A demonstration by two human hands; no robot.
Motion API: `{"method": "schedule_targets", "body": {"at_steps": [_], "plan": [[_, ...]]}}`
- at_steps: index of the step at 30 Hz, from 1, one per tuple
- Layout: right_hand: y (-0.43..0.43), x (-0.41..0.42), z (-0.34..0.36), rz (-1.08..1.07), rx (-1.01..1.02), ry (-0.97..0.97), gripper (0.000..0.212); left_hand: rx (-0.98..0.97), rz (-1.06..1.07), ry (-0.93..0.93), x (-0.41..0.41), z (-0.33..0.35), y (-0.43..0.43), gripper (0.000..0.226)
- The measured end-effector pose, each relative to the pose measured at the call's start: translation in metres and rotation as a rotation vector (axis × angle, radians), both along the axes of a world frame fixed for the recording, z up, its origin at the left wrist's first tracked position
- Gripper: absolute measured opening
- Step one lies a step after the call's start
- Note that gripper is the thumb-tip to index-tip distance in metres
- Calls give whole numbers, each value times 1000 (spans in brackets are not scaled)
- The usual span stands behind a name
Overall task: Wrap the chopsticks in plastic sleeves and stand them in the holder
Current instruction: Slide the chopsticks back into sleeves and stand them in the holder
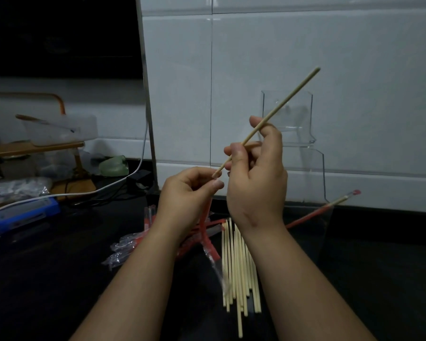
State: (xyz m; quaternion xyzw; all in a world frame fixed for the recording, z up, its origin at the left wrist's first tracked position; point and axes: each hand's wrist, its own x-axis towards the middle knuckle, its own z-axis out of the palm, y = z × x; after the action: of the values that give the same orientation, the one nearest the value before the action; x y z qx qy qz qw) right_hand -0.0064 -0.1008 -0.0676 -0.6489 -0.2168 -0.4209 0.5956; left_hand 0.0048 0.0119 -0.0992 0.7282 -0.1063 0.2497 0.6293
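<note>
Two bare hands and two bare forearms are all of the person in view. The left hand (187, 190) is rounded and fleshy at the knuckles, and the left thumbnail (217, 184) is short, broad and plain. The right hand (256, 183) has a wide, smooth back with a few short dark creases near the wrist, and the right thumbnail (236, 150) is also short and plain. The left forearm (138, 279) and right forearm (303, 279) are uncovered along their whole visible length, smooth in the dim light.
</note>
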Motion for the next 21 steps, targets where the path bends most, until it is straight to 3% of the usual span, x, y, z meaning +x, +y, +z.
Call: {"method": "schedule_targets", "body": {"at_steps": [21], "plan": [[-5,0,4,-7,38,-57,37,15,8,27,4,-3,0,7]]}}
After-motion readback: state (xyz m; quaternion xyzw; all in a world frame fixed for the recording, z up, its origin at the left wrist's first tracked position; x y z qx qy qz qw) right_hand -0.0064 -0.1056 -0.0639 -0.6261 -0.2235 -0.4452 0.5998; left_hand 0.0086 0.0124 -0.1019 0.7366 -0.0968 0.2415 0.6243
